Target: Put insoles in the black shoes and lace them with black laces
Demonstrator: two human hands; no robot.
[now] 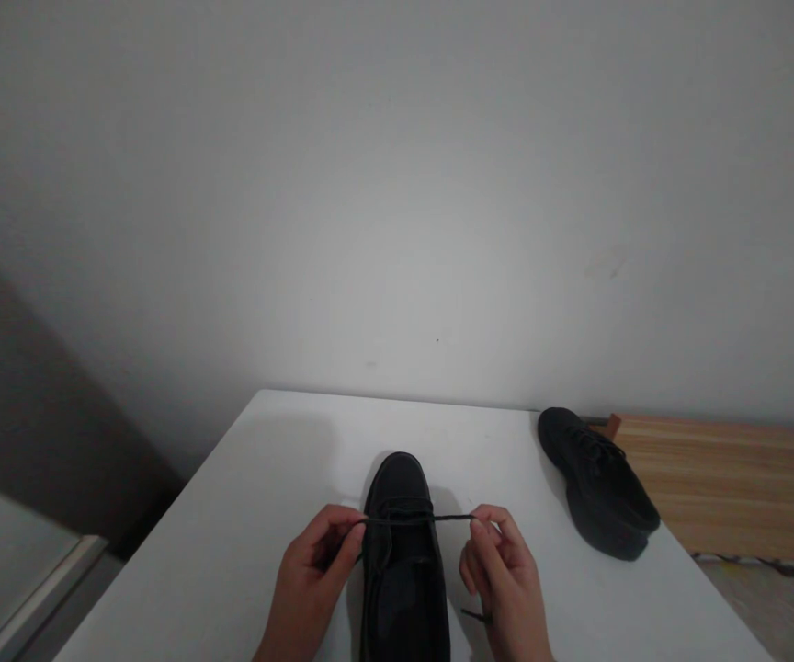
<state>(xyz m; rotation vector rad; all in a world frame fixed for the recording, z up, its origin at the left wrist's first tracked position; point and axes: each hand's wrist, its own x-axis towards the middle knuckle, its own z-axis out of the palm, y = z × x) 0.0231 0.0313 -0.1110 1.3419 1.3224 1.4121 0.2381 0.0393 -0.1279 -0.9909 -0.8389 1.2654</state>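
Note:
A black shoe [407, 588] rests on the white table with its toe pointing away from me; its heel end runs out of the bottom of the view. A dark shoelace [453, 518] stretches straight across the shoe's front opening. To the left of the shoe, my left hand [321, 565] pinches one side of the lace between thumb and finger. On the other side, my right hand [500, 570] pinches the lace too, and a loose lace end shows below its fingers.
A second black shoe [600, 487], laced, lies at the table's right edge. The white table [252, 496] meets a pale wall [397, 230] at the back. Beyond the right edge is a wooden board [734, 487]; a white-edged piece [59, 588] stands at the lower left.

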